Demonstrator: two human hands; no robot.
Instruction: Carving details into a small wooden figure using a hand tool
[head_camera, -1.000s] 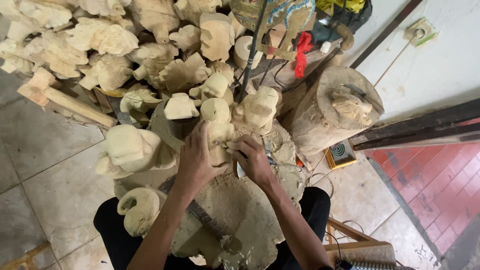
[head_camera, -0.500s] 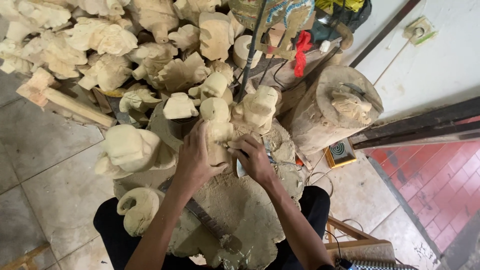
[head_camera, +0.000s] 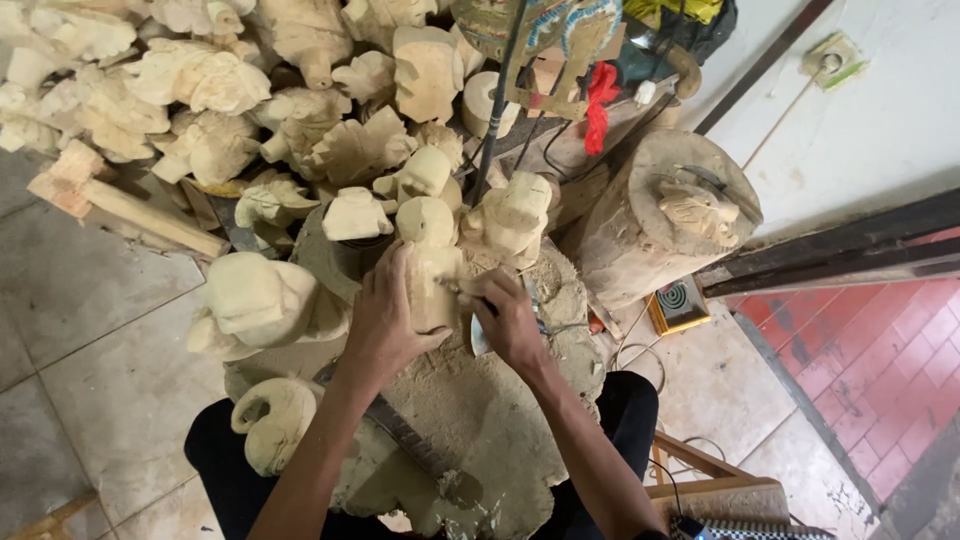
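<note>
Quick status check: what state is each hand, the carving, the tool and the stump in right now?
Left hand: wrapped around the carving, steadying it.
Right hand: closed on the tool, at the carving's side.
Wooden carving: upright on the work block, unpainted.
Metal tool: in the right hand, mostly hidden.
Work block: dusted with shavings.
Log stump: standing, small carving on top.

Over the last second the left hand (head_camera: 385, 320) has slid a little lower and closer around the pale wooden figure (head_camera: 430, 255), its fingers now wrapped more fully over the figure's left flank where before they lay spread higher against it. The right hand (head_camera: 505, 318) has drawn slightly down and toward the body, so the metal carving blade (head_camera: 478, 335) it grips now shows below the fist, beside the foot of the figure, on the sawdust-covered work block (head_camera: 470, 420). The view itself has shifted only a trifle.
</note>
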